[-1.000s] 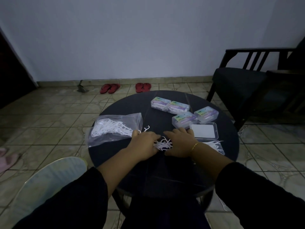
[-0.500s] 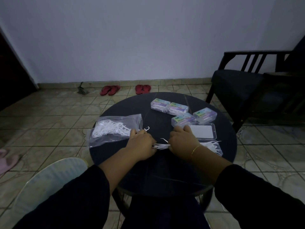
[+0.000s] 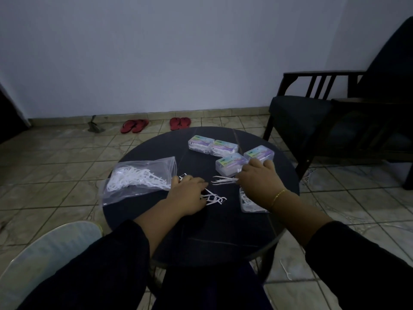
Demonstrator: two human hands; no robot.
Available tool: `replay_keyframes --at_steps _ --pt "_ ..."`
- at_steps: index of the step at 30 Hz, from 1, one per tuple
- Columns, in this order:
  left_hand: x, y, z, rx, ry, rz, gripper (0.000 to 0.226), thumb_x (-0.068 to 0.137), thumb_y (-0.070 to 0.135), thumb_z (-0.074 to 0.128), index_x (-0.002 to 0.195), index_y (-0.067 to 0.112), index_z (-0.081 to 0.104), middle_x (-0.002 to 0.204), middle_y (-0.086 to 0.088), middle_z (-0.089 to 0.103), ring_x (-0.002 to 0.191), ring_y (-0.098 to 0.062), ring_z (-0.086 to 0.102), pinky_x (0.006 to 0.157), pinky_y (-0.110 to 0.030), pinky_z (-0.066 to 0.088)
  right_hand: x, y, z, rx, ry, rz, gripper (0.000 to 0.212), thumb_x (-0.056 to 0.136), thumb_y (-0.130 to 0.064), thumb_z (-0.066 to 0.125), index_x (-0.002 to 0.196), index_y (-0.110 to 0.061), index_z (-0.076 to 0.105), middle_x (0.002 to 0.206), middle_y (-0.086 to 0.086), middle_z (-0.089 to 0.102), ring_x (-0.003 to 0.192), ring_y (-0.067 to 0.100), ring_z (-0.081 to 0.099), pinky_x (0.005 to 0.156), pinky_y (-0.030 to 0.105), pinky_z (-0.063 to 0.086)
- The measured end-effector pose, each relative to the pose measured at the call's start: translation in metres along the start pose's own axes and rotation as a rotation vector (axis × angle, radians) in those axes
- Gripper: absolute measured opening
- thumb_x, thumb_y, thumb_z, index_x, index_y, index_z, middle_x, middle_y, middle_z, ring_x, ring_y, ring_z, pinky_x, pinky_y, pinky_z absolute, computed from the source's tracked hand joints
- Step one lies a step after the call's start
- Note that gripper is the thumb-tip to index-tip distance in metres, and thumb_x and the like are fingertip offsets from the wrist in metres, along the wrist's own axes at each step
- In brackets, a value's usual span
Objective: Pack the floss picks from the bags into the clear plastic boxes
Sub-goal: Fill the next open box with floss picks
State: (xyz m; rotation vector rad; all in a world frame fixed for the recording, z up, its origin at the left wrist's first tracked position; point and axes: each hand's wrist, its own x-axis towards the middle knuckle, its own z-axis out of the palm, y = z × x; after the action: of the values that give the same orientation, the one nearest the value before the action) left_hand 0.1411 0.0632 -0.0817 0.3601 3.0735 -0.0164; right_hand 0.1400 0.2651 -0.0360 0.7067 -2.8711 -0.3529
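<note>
A clear bag (image 3: 136, 179) of white floss picks lies at the left of the round dark table (image 3: 201, 231). My left hand (image 3: 190, 195) rests on a small heap of loose picks (image 3: 214, 198) beside the bag's mouth. My right hand (image 3: 257, 182) holds a bunch of picks (image 3: 223, 180), lifted over the open clear box (image 3: 248, 202), which it partly hides. Several closed labelled boxes (image 3: 230, 165) stand behind my right hand.
A dark wooden armchair (image 3: 324, 121) stands at the right of the table. A pale chair back (image 3: 44, 260) is at the lower left. Two pairs of red sandals (image 3: 156, 125) lie by the wall. One pick (image 3: 286, 270) lies on the tiled floor.
My right hand has lifted a bunch of picks out of the heap and moved right and back, now covering the open box's lid. My left hand stays on the remaining picks.
</note>
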Motion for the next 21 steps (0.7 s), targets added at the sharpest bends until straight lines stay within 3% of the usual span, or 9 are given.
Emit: replay_keyframes --at_steps 6,10,13,21 --pt "0.007 0.016 -0.002 -0.022 -0.090 0.074 0.062 0.087 0.045 0.051 0.144 0.026 0.038 0.149 0.012 0.037 0.135 -0.014 0.027 0.109 -0.045 0.013 -0.018 0.029 0.016 0.047 0.029 0.126 0.027 0.095 -0.031 0.047 0.120 -0.029 0.059 0.115 -0.005 0.056 0.115 0.019 0.040 0.091 0.038 0.028" --pt "0.012 0.018 -0.005 0.090 -0.053 0.098 0.044 0.091 0.038 0.048 0.134 0.032 0.052 0.137 0.010 0.048 0.129 -0.016 0.034 0.101 -0.042 0.018 -0.029 0.037 0.027 0.074 0.003 0.150 0.032 0.096 -0.033 0.047 0.127 -0.031 0.055 0.123 -0.005 0.054 0.118 0.019 0.038 0.091 0.037 0.027" --pt "0.015 0.019 -0.007 0.161 -0.010 0.125 0.029 0.095 0.031 0.043 0.112 0.032 0.067 0.116 0.009 0.060 0.116 -0.017 0.041 0.089 -0.040 0.020 -0.035 0.037 0.034 0.104 -0.033 0.156 0.036 0.098 -0.039 0.042 0.133 -0.031 0.050 0.129 -0.004 0.052 0.121 0.020 0.037 0.093 0.038 0.027" --pt "0.024 0.018 -0.016 0.178 -0.112 0.060 0.023 0.095 0.042 0.047 0.108 0.036 0.065 0.114 0.014 0.062 0.116 -0.014 0.042 0.096 -0.039 0.021 -0.042 0.039 0.035 0.344 -0.087 0.243 0.044 0.094 -0.050 0.044 0.138 -0.043 0.040 0.139 -0.010 0.043 0.130 0.017 0.029 0.098 0.039 0.024"
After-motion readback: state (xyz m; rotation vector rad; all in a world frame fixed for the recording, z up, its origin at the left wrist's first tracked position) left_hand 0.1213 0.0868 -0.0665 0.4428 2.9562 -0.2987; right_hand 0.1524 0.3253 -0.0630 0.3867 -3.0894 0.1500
